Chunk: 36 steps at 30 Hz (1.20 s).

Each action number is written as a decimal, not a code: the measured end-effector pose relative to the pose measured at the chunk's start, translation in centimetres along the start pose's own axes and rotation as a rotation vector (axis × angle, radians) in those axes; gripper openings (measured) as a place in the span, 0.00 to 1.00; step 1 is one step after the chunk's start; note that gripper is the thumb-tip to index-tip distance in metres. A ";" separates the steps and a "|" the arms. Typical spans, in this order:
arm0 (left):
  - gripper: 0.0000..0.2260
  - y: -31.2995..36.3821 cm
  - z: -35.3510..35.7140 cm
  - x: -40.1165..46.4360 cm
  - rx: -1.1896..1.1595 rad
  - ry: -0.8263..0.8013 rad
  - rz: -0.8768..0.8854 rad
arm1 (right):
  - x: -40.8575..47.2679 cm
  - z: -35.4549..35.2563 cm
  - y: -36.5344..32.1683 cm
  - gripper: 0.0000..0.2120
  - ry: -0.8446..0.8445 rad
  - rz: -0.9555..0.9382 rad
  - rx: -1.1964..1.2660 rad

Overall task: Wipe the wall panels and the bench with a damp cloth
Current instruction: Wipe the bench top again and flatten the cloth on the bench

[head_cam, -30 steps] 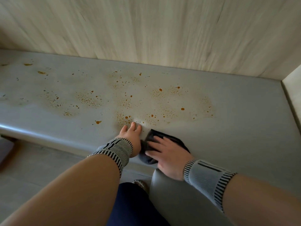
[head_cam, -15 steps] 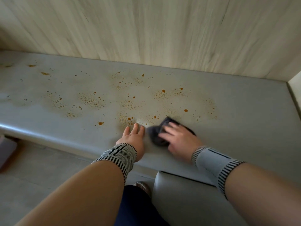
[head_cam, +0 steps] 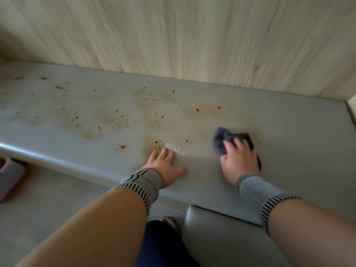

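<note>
From the head camera, you look down at a long grey bench (head_cam: 289, 132) that runs along a pale wood-grain wall panel (head_cam: 192, 35). Your right hand (head_cam: 238, 160) lies on top of a dark grey cloth (head_cam: 227, 139) and presses it onto the seat on the right side; the fingers (head_cam: 236, 143) are bent over the bunched fabric, gripping it, and the cloth sticks out beyond the fingertips and along the outer edge of the hand. The hand and cloth are slightly blurred. Your left hand (head_cam: 165, 166) rests flat on the bench near its front edge, well apart from the cloth, with the fingers straight and close together and the thumb spread out to the side; it holds nothing. Orange-brown stains (head_cam: 154, 124) speckle the seat in patches from the far left to just beyond the cloth, and the nearest patch lies right at your left fingertips. Both wrists carry grey knitted bands (head_cam: 142, 182) with black-and-white striped edges. A second grey cushion (head_cam: 221, 237) sits low in the view, below the bench's front edge, between your forearms. To the left of it you see a dark blue trouser leg (head_cam: 159, 245), a shoe tip (head_cam: 169, 221) and the grey floor (head_cam: 48, 209). A pale object (head_cam: 9, 178) shows at the left edge; you cannot tell what it is.
</note>
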<state>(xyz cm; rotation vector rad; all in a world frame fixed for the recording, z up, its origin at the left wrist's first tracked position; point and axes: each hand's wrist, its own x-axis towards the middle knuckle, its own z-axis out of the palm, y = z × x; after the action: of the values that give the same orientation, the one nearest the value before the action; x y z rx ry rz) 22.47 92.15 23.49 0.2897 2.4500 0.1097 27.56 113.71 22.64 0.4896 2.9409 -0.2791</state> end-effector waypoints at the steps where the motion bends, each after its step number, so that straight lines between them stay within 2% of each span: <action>1: 0.39 0.2 -0.1 -0.1 0.010 -0.036 -0.007 | 0.0 0.1 -0.4 0.24 0.006 0.103 0.020; 2: 0.41 0.4 0.0 -0.1 0.026 -0.059 -0.013 | -0.1 0.5 -1.2 0.24 0.001 0.114 0.013; 3: 0.43 0.4 0.1 -0.1 0.043 -0.063 -0.025 | -0.5 1.1 -2.2 0.24 0.008 0.022 0.002; 6: 0.43 0.6 0.1 -0.3 0.128 -0.027 -0.004 | -1.8 1.8 -3.5 0.25 0.002 -0.492 0.027; 7: 0.43 0.7 0.0 -0.4 0.140 -0.027 0.001 | -1.6 1.3 -2.9 0.25 -0.071 -0.577 0.020; 8: 0.43 0.7 0.1 -0.4 0.133 -0.031 -0.006 | -0.9 1.1 -1.8 0.25 -0.115 -0.583 0.004; 9: 0.44 0.6 0.2 -0.2 0.111 -0.038 -0.019 | -0.2 1.0 -0.7 0.25 -0.102 -0.505 -0.010; 11: 0.45 0.4 0.6 0.3 0.065 -0.048 -0.038 | 0.5 0.4 0.7 0.24 0.013 -0.153 -0.010; 13: 0.45 0.4 0.9 0.5 0.065 -0.038 -0.043 | 0.5 0.4 -0.3 0.24 0.028 0.120 0.037; 14: 0.45 0.4 0.9 0.5 0.063 -0.032 -0.047 | 0.1 0.7 -1.5 0.23 0.007 0.120 0.039; 15: 0.45 0.3 1.0 0.7 0.056 -0.029 -0.052 | -0.5 1.5 -2.6 0.22 0.018 0.015 0.048; 18: 0.47 0.2 1.3 1.1 0.087 -0.023 -0.041 | -2.2 2.3 -4.1 0.23 0.030 -0.498 0.058; 19: 0.47 0.2 1.4 1.2 0.099 -0.021 -0.038 | -1.8 1.6 -3.5 0.24 -0.011 -0.586 0.029; 20: 0.47 0.3 1.4 1.1 0.094 -0.022 -0.048 | -1.1 1.1 -2.5 0.25 -0.050 -0.596 -0.011; 21: 0.46 0.4 1.3 1.1 0.082 -0.026 -0.062 | -0.4 0.8 -1.5 0.25 -0.081 -0.515 -0.044; 24: 0.46 1.1 0.8 0.8 0.082 -0.038 -0.090 | 0.4 0.3 -0.3 0.24 0.010 -0.050 -0.013; 25: 0.46 1.3 0.8 0.9 0.089 -0.039 -0.095 | 0.3 0.4 -1.0 0.24 0.032 0.026 0.014; 26: 0.47 1.3 0.7 1.1 0.090 -0.040 -0.101 | -0.2 0.7 -2.2 0.23 0.027 0.026 0.017; 27: 0.48 1.3 0.8 1.4 0.092 -0.044 -0.108 | -0.9 1.3 -3.4 0.23 0.027 -0.052 0.015; 30: 0.50 0.8 1.4 2.3 0.148 -0.050 -0.097 | -2.0 1.7 -3.8 0.25 -0.007 -0.480 0.032; 32: 0.50 0.7 1.6 2.4 0.156 -0.038 -0.094 | -1.3 0.9 -1.8 0.25 -0.069 -0.592 0.006; 33: 0.49 0.7 1.6 2.4 0.136 -0.034 -0.103 | -0.5 1.0 -0.4 0.24 -0.035 -0.536 0.006; 34: 0.49 0.8 1.4 2.1 0.115 -0.034 -0.112 | 0.1 0.9 0.9 0.24 0.038 -0.396 0.019; 36: 0.48 1.2 1.0 1.7 0.104 -0.045 -0.122 | 0.6 0.4 1.8 0.23 0.074 -0.008 0.022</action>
<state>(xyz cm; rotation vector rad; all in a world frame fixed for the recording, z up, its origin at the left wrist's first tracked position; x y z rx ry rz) 22.00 93.74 21.86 0.1849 2.4253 -0.0758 27.64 115.44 21.87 0.5016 3.0154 -0.3011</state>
